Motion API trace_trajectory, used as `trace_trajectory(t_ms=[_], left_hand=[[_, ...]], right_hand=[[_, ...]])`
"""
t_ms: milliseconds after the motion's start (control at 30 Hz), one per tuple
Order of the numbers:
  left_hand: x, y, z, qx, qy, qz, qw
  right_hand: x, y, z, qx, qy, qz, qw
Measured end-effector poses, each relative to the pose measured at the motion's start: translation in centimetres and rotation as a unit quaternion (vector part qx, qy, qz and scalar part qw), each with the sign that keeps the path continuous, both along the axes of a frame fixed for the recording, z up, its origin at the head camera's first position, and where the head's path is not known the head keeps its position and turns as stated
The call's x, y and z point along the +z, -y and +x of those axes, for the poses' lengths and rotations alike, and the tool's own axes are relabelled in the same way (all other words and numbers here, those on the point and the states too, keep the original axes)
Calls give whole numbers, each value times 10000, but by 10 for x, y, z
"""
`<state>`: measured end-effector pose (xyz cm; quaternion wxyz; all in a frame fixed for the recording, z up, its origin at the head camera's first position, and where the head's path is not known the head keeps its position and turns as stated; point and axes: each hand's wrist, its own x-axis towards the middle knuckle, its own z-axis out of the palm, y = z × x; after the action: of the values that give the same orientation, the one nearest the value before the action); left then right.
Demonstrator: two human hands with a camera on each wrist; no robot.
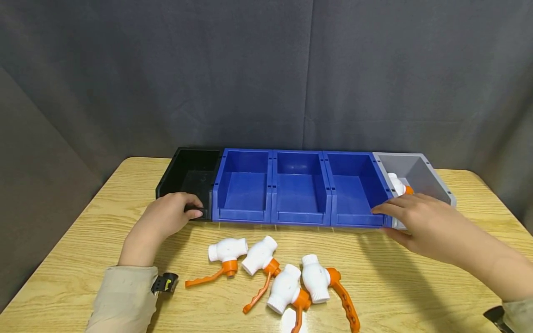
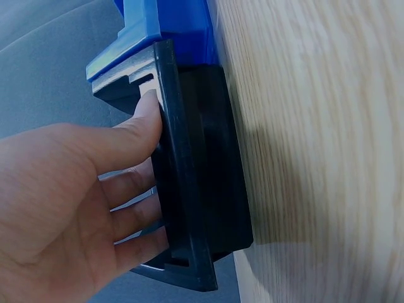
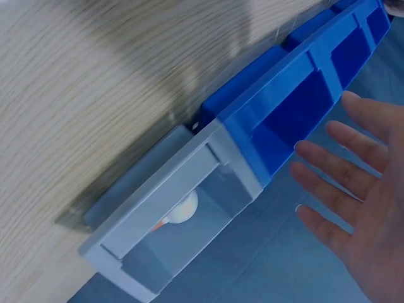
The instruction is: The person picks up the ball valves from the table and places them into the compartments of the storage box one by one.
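Observation:
At the left end of a row of bins, my left hand (image 1: 166,217) grips the front edge of a black bin (image 2: 183,158), thumb on the outer lip and fingers over the rim. My right hand (image 1: 429,224) has its fingers spread and relaxed, holding nothing. It hovers by the front of the rightmost blue bin (image 1: 360,220) and hides part of the grey bin (image 1: 435,178). Inside the grey bin lies a white ball valve (image 1: 397,184) with an orange part showing.
Two more blue bins, one left (image 1: 243,215) and one middle (image 1: 297,218), stand between. Several white ball valves with orange handles, including one at the left (image 1: 228,249) and one at the right (image 1: 315,278), lie on the wooden table (image 1: 75,263). A grey curtain (image 1: 266,74) hangs behind.

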<state>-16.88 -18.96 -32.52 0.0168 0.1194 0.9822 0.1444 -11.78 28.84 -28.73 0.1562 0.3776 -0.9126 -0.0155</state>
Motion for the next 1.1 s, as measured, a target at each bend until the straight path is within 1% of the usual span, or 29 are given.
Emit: trace_trajectory(t_ms=[133,300,500,733,900,1100], left_hand=[[1,0,0,26,19,-19,10000],[2,-1,0,21,22,-16,10000],[1,-1,1,43,52,0,10000],[0,0,0,55,65,-18,10000],[0,1,0,15,-4,-28,10000],[-1,0,0,13,10,-12,10000]], right_hand=[[1,8,6,-51,126,67,9999],[0,18,12,13,88,105,9999],[0,31,18,229,17,151,9996],[2,45,26,605,-179,267,9977],[1,55,30,811,-156,342,9960],[-1,64,35,860,-51,345,9957]])
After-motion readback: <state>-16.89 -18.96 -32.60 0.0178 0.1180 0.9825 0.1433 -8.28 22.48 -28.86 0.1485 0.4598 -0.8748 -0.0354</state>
